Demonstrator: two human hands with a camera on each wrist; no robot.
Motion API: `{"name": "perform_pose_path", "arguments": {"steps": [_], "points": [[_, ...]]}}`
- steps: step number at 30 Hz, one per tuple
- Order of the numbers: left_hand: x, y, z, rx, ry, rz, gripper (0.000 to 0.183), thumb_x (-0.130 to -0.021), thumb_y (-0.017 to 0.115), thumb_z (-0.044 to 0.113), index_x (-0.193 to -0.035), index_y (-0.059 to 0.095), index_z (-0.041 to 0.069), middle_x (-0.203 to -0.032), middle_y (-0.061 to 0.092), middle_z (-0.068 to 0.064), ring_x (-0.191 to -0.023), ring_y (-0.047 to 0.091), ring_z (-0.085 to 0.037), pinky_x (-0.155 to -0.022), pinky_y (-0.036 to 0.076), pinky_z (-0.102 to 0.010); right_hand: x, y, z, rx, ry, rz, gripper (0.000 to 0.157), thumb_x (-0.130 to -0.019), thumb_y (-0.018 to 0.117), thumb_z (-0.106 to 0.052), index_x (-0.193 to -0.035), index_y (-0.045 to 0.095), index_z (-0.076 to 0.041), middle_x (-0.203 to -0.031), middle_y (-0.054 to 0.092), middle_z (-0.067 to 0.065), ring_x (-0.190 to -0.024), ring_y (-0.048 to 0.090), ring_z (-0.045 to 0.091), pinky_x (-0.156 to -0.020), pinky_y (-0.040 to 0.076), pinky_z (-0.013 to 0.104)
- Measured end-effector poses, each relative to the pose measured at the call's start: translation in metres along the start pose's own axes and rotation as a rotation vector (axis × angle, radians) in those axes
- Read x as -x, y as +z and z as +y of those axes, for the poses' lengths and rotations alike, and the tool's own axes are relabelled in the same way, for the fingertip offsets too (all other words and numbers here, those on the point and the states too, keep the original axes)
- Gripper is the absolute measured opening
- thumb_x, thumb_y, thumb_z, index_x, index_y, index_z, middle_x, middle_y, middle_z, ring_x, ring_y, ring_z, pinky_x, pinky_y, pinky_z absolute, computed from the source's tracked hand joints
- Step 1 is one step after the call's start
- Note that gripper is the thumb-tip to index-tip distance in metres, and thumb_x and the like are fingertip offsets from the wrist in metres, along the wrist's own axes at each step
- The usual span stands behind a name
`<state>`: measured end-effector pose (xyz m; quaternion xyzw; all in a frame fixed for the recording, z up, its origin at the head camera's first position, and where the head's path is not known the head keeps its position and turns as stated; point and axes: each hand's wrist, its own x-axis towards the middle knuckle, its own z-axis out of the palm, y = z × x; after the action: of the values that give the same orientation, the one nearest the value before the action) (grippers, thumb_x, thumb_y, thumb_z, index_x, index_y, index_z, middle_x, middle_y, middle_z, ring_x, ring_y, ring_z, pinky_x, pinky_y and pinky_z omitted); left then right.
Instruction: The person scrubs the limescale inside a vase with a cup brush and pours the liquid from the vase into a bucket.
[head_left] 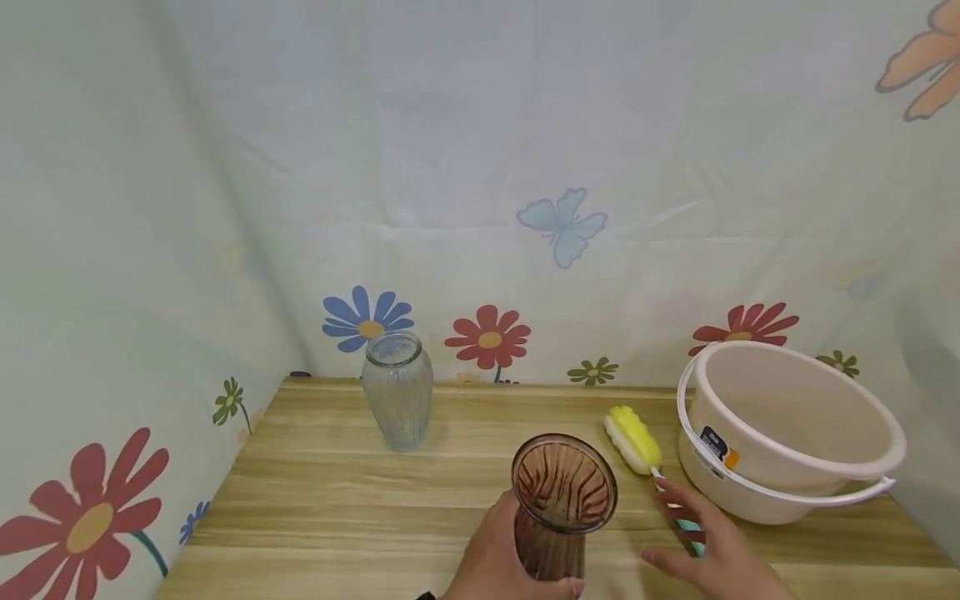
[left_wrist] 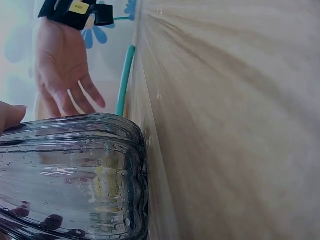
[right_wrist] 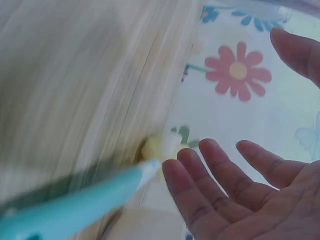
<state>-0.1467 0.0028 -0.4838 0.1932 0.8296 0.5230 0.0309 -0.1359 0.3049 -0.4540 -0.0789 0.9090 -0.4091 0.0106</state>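
Note:
My left hand (head_left: 498,554) grips a brown ribbed glass vase (head_left: 551,550), its flared mouth tilted toward me in the head view. In the left wrist view, the side of this vase (left_wrist: 65,175) fills the lower left, with drops on the glass. My right hand (head_left: 716,546) hovers above the handle of a sponge brush, its fingers spread and holding nothing. That brush has a yellow and white sponge head (head_left: 633,439) and a teal handle (right_wrist: 75,207). In the right wrist view, the fingers (right_wrist: 220,192) look apart from the handle.
A clear bluish glass vase (head_left: 399,396) stands upright at the back left of the wooden table (head_left: 322,500). On the right is a pale pink bucket (head_left: 750,458) with its white handle lowered. Behind the table hangs a flowered curtain (head_left: 450,167).

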Motion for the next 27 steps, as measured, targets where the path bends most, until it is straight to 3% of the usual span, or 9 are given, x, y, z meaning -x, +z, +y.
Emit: {"name": "perform_pose_path", "arguments": {"steps": [6, 11, 13, 20, 27], "points": [[-0.002, -0.001, -0.001, 0.017, 0.028, -0.011, 0.095, -0.073, 0.09, 0.059, -0.15, 0.036, 0.045, -0.137, 0.055, 0.015, -0.123, 0.056, -0.007, -0.101, 0.053, -0.034, 0.003, -0.007, 0.013, 0.141, -0.018, 0.086, 0.075, -0.082, 0.089, -0.023, -0.143, 0.052, 0.002, -0.136, 0.063, 0.022, -0.109, 0.063, 0.013, -0.079, 0.054, 0.024], [-0.003, -0.001, -0.001, 0.025, 0.035, -0.015, 0.097, -0.072, 0.091, 0.057, -0.15, 0.035, 0.046, -0.137, 0.055, 0.016, -0.124, 0.055, -0.006, -0.102, 0.052, -0.034, 0.002, -0.016, 0.021, 0.237, 0.049, 0.035, 0.082, -0.084, 0.087, -0.033, -0.146, 0.049, 0.005, -0.137, 0.061, 0.025, -0.118, 0.064, 0.039, -0.086, 0.055, 0.035], [-0.003, -0.001, -0.001, 0.025, 0.04, -0.013, 0.097, -0.072, 0.091, 0.056, -0.15, 0.035, 0.046, -0.137, 0.055, 0.016, -0.124, 0.055, -0.006, -0.102, 0.052, -0.034, 0.0, -0.019, 0.024, 0.27, 0.074, 0.008, 0.084, -0.085, 0.085, -0.037, -0.147, 0.047, 0.006, -0.135, 0.062, 0.026, -0.119, 0.063, 0.042, -0.088, 0.056, 0.041], [-0.002, 0.0, -0.001, 0.017, 0.03, -0.008, 0.099, -0.071, 0.091, 0.057, -0.152, 0.034, 0.046, -0.138, 0.055, 0.017, -0.125, 0.055, -0.006, -0.103, 0.051, -0.035, -0.002, -0.021, 0.036, 0.345, 0.121, -0.035, 0.083, -0.083, 0.086, -0.038, -0.143, 0.049, 0.006, -0.121, 0.069, 0.013, -0.11, 0.066, 0.031, -0.084, 0.054, 0.037], [-0.002, -0.001, -0.002, 0.034, 0.041, -0.009, 0.099, -0.072, 0.091, 0.056, -0.152, 0.034, 0.046, -0.139, 0.056, 0.017, -0.125, 0.056, -0.006, -0.103, 0.052, -0.035, -0.004, -0.018, 0.044, 0.247, 0.123, -0.091, 0.082, -0.084, 0.087, -0.026, -0.146, 0.045, 0.009, -0.109, 0.068, 0.006, -0.092, 0.063, 0.013, -0.074, 0.052, 0.024]]}}
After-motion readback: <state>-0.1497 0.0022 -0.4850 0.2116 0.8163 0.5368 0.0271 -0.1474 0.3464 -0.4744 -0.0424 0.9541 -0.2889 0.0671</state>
